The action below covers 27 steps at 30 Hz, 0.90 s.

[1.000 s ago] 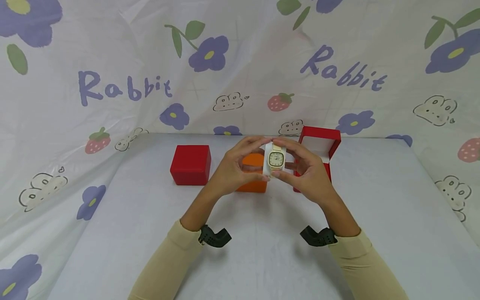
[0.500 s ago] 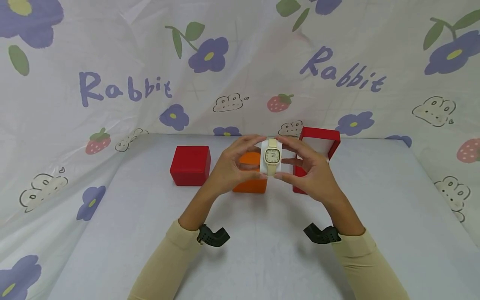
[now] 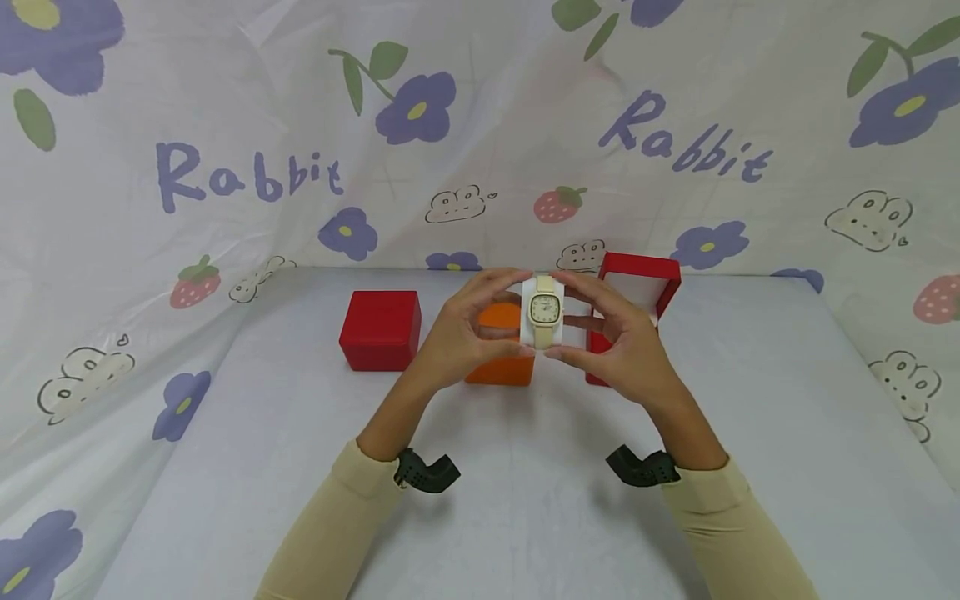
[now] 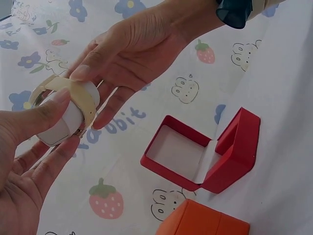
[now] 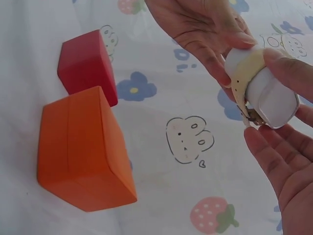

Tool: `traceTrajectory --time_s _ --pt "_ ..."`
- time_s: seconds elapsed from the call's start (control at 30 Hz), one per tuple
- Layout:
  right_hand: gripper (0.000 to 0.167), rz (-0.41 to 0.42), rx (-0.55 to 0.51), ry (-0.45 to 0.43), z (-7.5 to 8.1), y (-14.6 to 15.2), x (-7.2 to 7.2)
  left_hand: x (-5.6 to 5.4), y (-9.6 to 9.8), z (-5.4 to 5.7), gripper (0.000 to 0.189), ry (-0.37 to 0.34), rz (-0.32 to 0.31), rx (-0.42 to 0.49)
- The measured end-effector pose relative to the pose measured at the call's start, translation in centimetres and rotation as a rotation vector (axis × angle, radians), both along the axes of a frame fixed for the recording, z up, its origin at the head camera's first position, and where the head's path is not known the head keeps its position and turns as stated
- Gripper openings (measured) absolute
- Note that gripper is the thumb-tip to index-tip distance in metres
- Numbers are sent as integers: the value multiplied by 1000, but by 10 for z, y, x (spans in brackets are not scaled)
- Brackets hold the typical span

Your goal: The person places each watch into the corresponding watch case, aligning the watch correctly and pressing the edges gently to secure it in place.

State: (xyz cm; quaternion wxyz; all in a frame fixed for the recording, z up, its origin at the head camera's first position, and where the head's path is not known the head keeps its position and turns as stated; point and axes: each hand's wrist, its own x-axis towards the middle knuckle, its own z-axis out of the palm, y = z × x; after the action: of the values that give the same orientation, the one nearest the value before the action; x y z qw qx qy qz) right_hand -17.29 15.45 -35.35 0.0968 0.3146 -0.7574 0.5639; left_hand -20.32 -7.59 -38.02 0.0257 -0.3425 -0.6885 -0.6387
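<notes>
A wristwatch (image 3: 545, 309) with a square cream dial and cream strap is wrapped round a white cushion (image 4: 61, 126). It is held up above the table, dial toward the head camera. My left hand (image 3: 463, 340) pinches its left side between thumb and fingers. From the right, my right hand (image 3: 628, 343) grips it likewise, thumb low and fingertips at the top. The right wrist view shows the strap's holes and its metal buckle (image 5: 255, 117) on the back side. Behind my left hand stands an orange box (image 3: 501, 372), partly hidden.
A closed red box (image 3: 380, 330) sits left of the orange one. An open red box (image 3: 643, 265) with a white lining stands behind my right hand, lid raised. A white cloth (image 3: 517, 517) covers the table, and a printed curtain (image 3: 495, 158) hangs at the back.
The watch has shifted slightly left and straightened, so its strap shows more fully above and below the dial. My right fingers have moved to its right edge. The boxes stay put.
</notes>
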Motion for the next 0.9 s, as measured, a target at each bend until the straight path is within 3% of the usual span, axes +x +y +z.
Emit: traceTrajectory --time_s 0.23,0.73,0.9 --pt "83 -10 38 12 7 0 4 1 0 1 77 -4 9 -9" --pt "79 -7 35 55 3 1 1 -2 -2 2 83 -9 -4 -72" --pt "82 -1 36 52 -5 2 -4 -2 -4 -1 84 -12 -2 -74"
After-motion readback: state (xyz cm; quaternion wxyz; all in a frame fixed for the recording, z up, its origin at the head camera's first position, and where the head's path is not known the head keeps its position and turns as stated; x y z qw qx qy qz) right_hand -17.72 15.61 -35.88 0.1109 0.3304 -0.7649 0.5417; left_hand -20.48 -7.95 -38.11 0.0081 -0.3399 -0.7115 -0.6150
